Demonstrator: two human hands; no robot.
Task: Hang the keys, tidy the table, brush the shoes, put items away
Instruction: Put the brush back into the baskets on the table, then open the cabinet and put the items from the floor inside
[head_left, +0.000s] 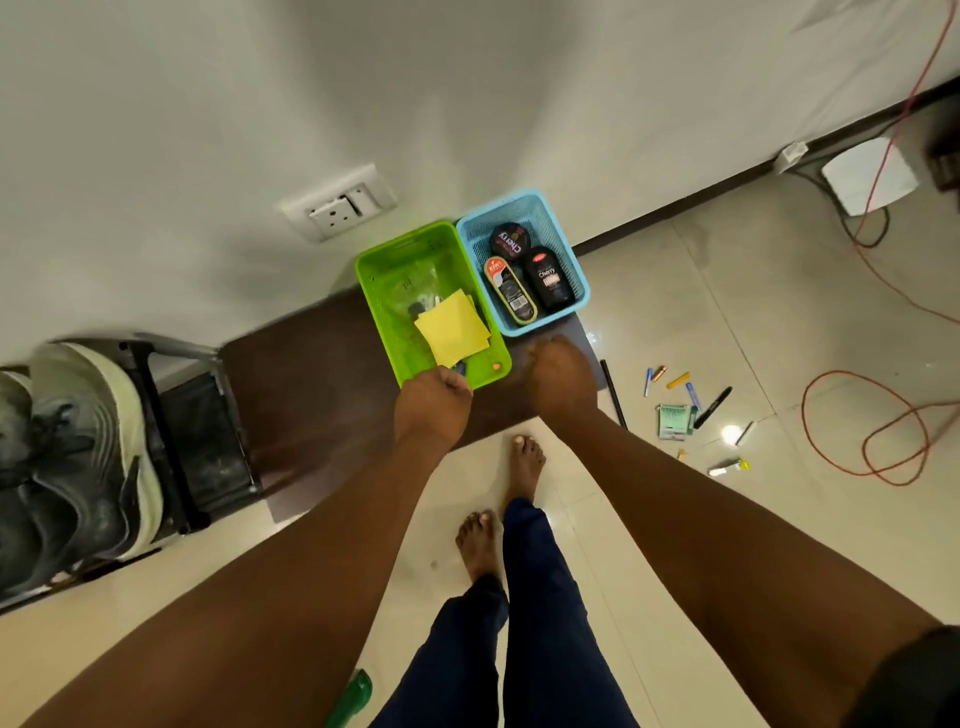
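1. Green plastic: one basket (395, 280) sits on the dark brown bench (301, 379); it is the landmark for what follows.
2. Inside the green basket lies one stack of yellow sheets (453, 332), plus a few small dark items too blurred to name.
3. One blue basket (566, 260) touches the green basket's right side. It holds three shoe-polish containers: one round tin (509, 240), one oval tin (510, 290) and one black bottle (549, 279).
4. The left hand (434, 400) is at the green basket's near rim, its grip curled closed on the edge.
5. The right hand (561, 376) rests on the bench just right of the green basket's near corner, fingers curled under; whether it pinches anything I cannot tell.
6. On the floor well right of the green basket, about ten small things lie scattered, pens (712, 407) and markers among them.
7. Far left of the green basket, two shoes (83, 457) sit on a black rack (171, 436).
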